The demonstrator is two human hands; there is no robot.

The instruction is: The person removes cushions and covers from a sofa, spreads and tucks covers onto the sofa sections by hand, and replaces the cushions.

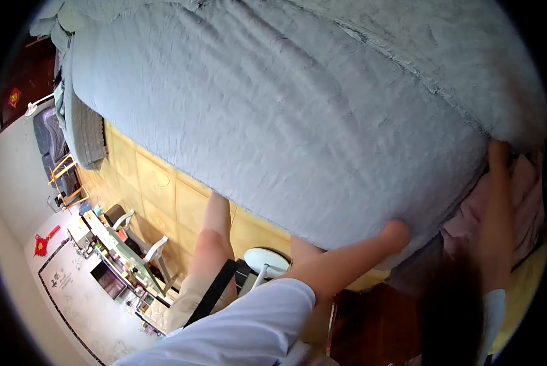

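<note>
A large blue-grey fluffy cover (pixel 273 122) lies across a bed, with creases running over it. My left hand (pixel 398 236) is closed on the cover near its lower right edge; its fingers are mostly tucked out of sight. At the far right my right arm reaches up to the cover's fold, and my right hand (pixel 499 148) is largely hidden there, its fingers not visible. A thicker grey-green layer (pixel 444 43) lies along the upper right. Pink crumpled fabric (pixel 478 213) sits between my two arms.
My bare legs stand beside the bed on yellow flooring (pixel 157 183). A round white stand top (pixel 266 260) is close to them. White chairs (pixel 156 250) and a cluttered table (pixel 124 253) are lower left. Dark hair hangs at the lower right, near a dark reddish-brown surface (pixel 371 323).
</note>
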